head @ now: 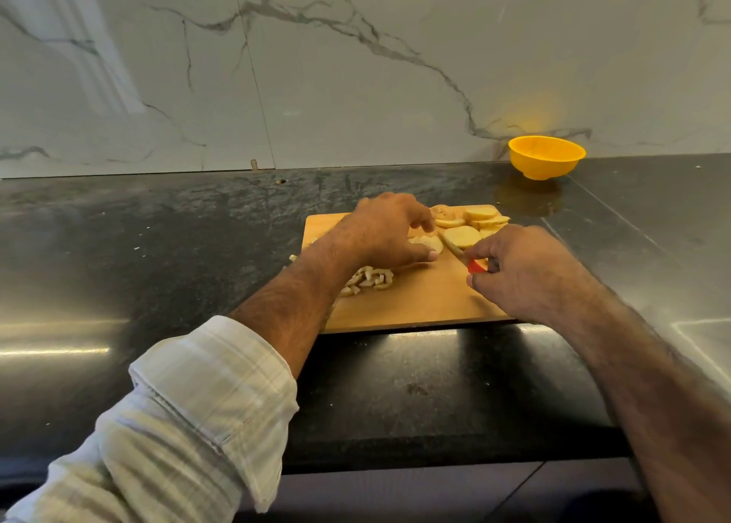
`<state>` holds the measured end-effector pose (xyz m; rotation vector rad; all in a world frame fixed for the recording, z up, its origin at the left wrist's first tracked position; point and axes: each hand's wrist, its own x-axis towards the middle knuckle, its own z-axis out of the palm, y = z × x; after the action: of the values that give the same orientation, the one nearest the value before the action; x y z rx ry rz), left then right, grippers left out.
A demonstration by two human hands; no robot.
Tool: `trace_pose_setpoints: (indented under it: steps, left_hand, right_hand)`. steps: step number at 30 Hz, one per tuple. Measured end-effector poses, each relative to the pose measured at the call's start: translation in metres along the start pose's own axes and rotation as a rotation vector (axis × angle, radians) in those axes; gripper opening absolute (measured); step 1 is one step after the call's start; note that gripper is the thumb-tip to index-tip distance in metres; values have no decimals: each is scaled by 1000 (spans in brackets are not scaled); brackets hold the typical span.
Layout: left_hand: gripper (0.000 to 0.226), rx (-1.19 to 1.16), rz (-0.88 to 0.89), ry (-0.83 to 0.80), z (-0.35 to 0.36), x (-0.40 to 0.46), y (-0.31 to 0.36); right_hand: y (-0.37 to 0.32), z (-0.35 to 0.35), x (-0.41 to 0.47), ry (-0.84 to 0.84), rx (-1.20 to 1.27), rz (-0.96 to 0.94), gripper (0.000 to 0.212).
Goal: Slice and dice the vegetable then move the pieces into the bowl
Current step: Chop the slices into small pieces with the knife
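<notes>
Wooden cutting board (415, 305) lies on a dark stone counter (158, 245), near its front edge. Left hand (385, 232) arches over a pale slice (429, 242) mid-board, fingers curled down with the thumb tip touching the board just beside it; whether the fingers actually pinch the slice cannot be told. Right hand (522, 271) grips a knife with a red handle (476, 266), fingers curled round it, most of the handle hidden. Knife blade (453, 247) points away toward the slices, its edge at the side of a round slice (463, 236). More round slices (484, 218) sit overlapping at the board's far right corner. Pile of diced pieces (370, 279) lies on the left part of the board, partly hidden by the left forearm, with 1 or 2 bits at the board's left edge. Yellow bowl (546, 156) stands well apart at the back right of the counter against a white marble wall (316, 87). Left sleeve (197, 404) is rolled up, striped and light.
</notes>
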<state>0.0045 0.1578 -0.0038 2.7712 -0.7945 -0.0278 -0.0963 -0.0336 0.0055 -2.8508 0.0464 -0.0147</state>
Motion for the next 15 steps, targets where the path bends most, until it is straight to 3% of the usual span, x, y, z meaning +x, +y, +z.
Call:
trace_pose_setpoints:
  steps: [4,10,15]
  left_hand:
    - [40,221,-82,25,-5,0,-2]
    - [27,124,-131,9,-6,0,1]
    - [31,63,-140,31,-4,-1,2]
  right_hand:
    - [3,1,-4,-10,21,-17,44]
    - [4,-1,-8,-30,53,-3,44]
    - [4,-7,-11,-47,85,-5,42]
